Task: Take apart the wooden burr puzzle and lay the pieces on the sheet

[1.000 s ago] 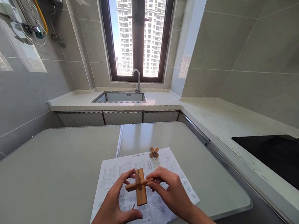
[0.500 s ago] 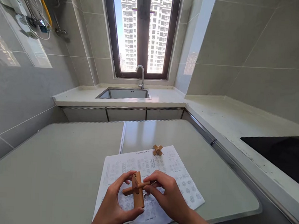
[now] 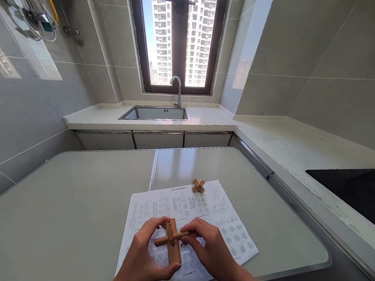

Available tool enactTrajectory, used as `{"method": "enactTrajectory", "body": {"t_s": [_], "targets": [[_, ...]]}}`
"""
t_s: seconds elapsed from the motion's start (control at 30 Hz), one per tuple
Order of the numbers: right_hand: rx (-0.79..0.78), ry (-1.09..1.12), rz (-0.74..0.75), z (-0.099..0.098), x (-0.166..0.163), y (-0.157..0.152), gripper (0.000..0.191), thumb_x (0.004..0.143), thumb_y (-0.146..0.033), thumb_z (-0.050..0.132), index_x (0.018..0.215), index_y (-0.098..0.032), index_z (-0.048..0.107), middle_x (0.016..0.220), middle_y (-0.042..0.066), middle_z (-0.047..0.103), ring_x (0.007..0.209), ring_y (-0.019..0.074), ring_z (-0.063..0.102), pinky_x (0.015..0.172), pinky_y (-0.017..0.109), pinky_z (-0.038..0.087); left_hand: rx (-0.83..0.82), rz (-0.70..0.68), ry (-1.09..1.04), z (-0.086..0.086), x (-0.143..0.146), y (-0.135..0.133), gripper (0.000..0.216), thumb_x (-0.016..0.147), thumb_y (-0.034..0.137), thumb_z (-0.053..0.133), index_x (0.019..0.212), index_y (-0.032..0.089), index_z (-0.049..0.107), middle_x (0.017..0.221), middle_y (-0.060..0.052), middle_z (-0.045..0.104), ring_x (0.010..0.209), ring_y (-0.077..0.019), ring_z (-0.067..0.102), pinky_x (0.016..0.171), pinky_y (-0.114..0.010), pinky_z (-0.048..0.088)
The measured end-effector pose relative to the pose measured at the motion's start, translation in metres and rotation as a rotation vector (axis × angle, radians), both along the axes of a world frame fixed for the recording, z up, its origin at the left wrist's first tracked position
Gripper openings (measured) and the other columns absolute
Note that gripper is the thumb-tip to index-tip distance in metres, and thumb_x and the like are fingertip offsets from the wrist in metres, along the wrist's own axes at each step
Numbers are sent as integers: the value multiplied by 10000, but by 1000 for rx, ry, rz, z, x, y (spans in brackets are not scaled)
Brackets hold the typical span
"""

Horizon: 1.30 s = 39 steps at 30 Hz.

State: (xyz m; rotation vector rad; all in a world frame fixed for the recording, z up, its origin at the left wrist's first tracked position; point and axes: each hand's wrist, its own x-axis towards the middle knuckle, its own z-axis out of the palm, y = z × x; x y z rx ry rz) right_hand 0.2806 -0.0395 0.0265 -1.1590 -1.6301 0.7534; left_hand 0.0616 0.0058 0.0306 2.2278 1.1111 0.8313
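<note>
Between my hands is a wooden puzzle piece [image 3: 175,253], a flat block marked "2" at its upper end. My left hand [image 3: 145,250] grips that block by its two ends, thumb below and fingers above. A thin wooden stick [image 3: 161,241] crosses the block at its middle. My right hand [image 3: 205,243] pinches the stick's right end between thumb and fingers. Both pieces are held above a printed instruction sheet [image 3: 145,205] with many small diagrams. A small assembled wooden burr puzzle [image 3: 198,185] rests on the sheet's far edge.
The sheet lies on a pale table [image 3: 75,205] with a seam running away from me. Beyond it are a counter with a sink [image 3: 157,113] and a faucet [image 3: 179,91]. A black cooktop [image 3: 352,188] is set in the right-hand counter [image 3: 302,139].
A wooden part that stood up at the crossing now lies flatter, along the block. Both hands keep their hold. The view has tilted slightly.
</note>
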Motion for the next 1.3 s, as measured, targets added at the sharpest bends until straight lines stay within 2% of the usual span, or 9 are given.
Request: {"method": "enactTrajectory", "body": {"t_s": [0.17,0.27,0.5,0.8,0.97,1.03,1.1,1.2,1.3], "targets": [[-33,22,61,7,5,-1,99,930,-158,674,969,-236,722,870,4,713,769,166,659,738,269,520,21,-35,6,2,-4,2,785,595,419,866,1305,232,589,1254,-108,693,1139,-325,684,977,-423,578],[-14,31,78,4,4,-2,68,952,-212,666,983,-234,722,874,16,715,777,173,673,738,278,533,42,-62,6,5,-5,1,807,593,453,875,1311,239,574,1253,-114,683,1135,-331,677,968,-433,578],[122,47,-46,-11,-1,-3,85,996,-214,599,1031,-241,672,907,23,678,820,177,682,754,290,567,109,-104,-14,3,2,-8,844,583,404,895,1326,262,522,1198,-92,674,1090,-319,671,928,-445,578],[50,67,-26,-12,0,-4,100,961,-151,631,1006,-227,678,910,19,690,821,172,667,758,282,547,116,-121,13,0,1,-7,846,609,476,888,1329,262,500,1187,-102,672,1075,-322,672,913,-450,577],[-37,53,61,-8,3,-7,91,934,-143,666,952,-227,697,856,4,682,771,165,633,733,278,511,161,-124,46,-2,-6,-3,865,611,480,884,1342,261,477,1204,-108,671,1091,-330,673,916,-452,584],[-80,73,95,-4,4,-8,80,939,-158,657,953,-228,693,879,9,689,805,172,643,764,284,516,179,-116,62,-1,-7,-4,887,608,457,887,1357,261,455,1220,-111,667,1097,-329,675,919,-448,589],[-100,112,114,-1,4,-10,98,939,-175,649,1015,-233,671,1017,32,696,937,193,656,853,303,522,212,-107,87,2,-5,-6,903,616,389,880,1383,262,423,1235,-112,666,1102,-324,677,925,-440,592],[-49,123,34,4,-2,-14,195,909,-241,677,1092,-231,611,1185,68,637,1099,231,613,954,344,499,291,-100,125,9,2,-10,840,675,251,808,1407,261,397,1192,-95,687,1049,-291,689,891,-413,600],[-14,-6,-71,5,-10,-17,132,894,-286,688,950,-226,583,1003,46,620,926,218,618,828,334,509,366,-121,154,15,13,-13,724,763,154,703,1414,239,397,1132,-81,702,963,-247,693,831,-373,605]]}}
